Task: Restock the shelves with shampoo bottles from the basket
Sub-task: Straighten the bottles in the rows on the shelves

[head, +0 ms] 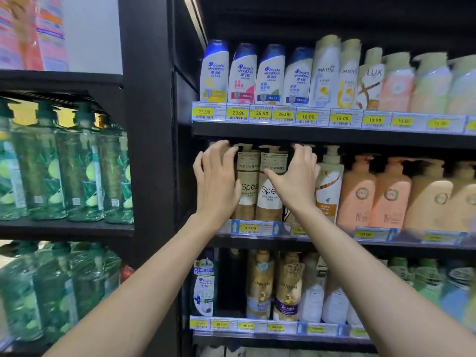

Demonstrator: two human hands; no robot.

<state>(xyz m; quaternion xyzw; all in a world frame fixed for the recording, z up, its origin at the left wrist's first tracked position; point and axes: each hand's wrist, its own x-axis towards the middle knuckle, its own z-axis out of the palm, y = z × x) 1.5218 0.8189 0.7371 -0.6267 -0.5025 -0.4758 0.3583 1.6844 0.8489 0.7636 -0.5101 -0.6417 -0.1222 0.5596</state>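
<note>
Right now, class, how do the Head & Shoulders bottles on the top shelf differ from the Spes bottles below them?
Head & Shoulders bottles are white with blue caps; Spes bottles are beige-brown with pumps. Head & Shoulders bottles stand untouched; the left hand and right hand touch the Spes bottles. Both stand upright, labels outward.

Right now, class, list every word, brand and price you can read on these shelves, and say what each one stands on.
"head & shoulders": four white top-shelf bottles
"PANTENE": pale bottle beside them
"LUX": cream bottle further right
"23.90", "23.90", "25.90", "26.00", "18.00", "18.00", "19.90": top-shelf price tags
"Spēs": two middle-shelf bottles
"49.00": tag below them
"PANTENE": gold lower-shelf bottles
Remaining price tags and small print: too blurred to read.
</note>
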